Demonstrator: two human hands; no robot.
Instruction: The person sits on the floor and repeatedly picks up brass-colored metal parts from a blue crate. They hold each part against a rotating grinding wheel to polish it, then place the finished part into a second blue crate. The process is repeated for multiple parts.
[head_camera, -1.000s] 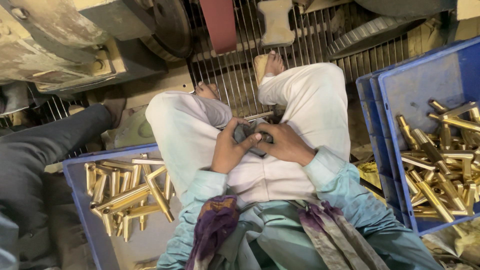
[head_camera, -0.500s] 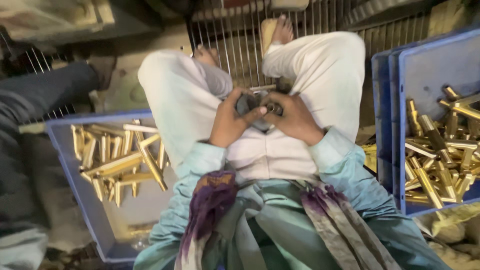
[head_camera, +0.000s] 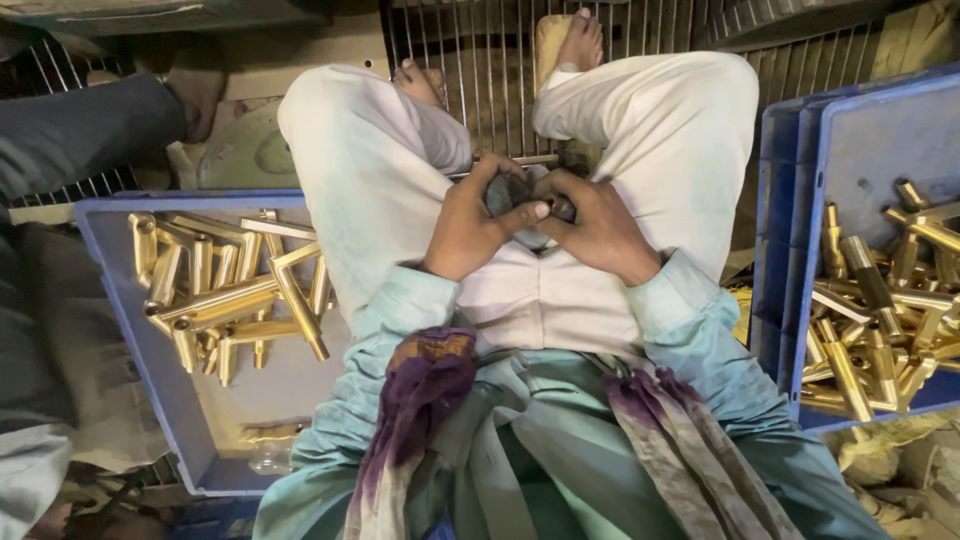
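Metal floor grate (head_camera: 500, 70), 2 blue crates (head_camera: 110, 300) of brass fittings (head_camera: 230, 300)

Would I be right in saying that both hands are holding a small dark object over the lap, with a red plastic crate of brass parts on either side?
Not quite: the head view shows the crates are blue, not red. The left hand and right hand do hold a small dark object over the lap, with a blue plastic crate and another of brass parts on either side.

Pale teal long sleeves (head_camera: 690, 330) end at the wrists; white trousers (head_camera: 350, 170) cover both legs toward twelve o'clock; a purple-stained scarf (head_camera: 420, 390) hangs at six; feet (head_camera: 580, 40) bare.
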